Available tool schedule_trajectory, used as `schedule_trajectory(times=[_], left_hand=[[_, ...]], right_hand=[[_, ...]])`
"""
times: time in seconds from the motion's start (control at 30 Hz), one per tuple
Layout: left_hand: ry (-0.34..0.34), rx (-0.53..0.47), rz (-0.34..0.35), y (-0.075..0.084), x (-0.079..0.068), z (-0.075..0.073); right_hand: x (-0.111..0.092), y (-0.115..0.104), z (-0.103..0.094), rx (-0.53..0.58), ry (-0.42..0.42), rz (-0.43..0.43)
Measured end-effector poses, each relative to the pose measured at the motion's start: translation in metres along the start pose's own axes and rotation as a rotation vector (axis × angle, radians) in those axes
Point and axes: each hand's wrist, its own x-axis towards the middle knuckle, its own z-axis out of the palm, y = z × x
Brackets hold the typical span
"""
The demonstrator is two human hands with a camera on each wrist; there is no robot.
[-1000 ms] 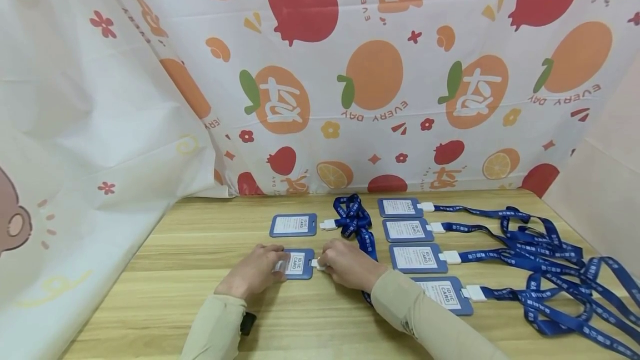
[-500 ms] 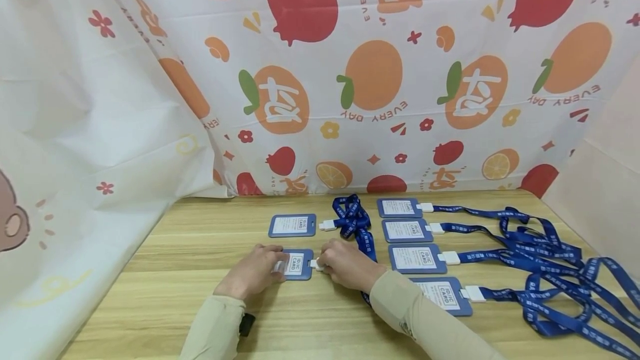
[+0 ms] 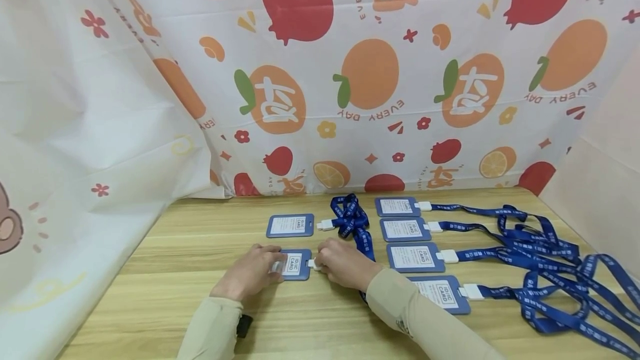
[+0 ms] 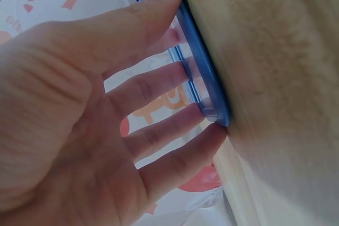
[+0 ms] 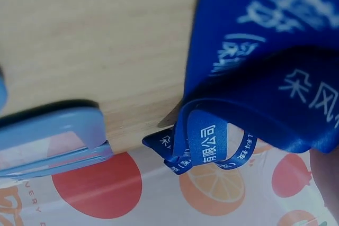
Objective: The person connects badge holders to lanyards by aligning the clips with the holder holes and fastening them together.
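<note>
In the head view a blue ID badge holder (image 3: 299,264) lies at the middle of the table. My left hand (image 3: 248,272) grips its left end, thumb at the near edge and fingers toward the far one. The left wrist view shows the thumb on the blue rim (image 4: 204,67) and fingertips along the holder. My right hand (image 3: 345,263) pinches a white lanyard clip (image 3: 314,265), whose end is right at the holder's slot; the fingers hide most of it. A blue printed lanyard strap (image 5: 254,19) hangs close by in the right wrist view.
Behind lies a second badge holder (image 3: 290,225), with a white clip (image 3: 326,224) and bunched blue lanyard (image 3: 351,216) to its right. Several holders with lanyards attached, such as the nearest holder (image 3: 442,293), form a column on the right. Printed cloth (image 3: 370,138) hangs at the back.
Both hands keep their hold on the badge holder and clip with hardly any movement. The whole head view has shifted slightly.
</note>
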Motion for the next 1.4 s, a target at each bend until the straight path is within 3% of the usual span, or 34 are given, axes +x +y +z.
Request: schedule_trajectory(times=[0.77,1.4], left_hand=[[-0.028,-0.005,-0.003,-0.0007,-0.0008,-0.0036],[0.016,-0.013,0.01,-0.0022,-0.0008,-0.0001]], right_hand=[[0.0021,-0.0001,-0.0013,-0.051,-0.027,-0.015],[0.0035,0.0013,-0.0015,-0.029,-0.039,-0.029]])
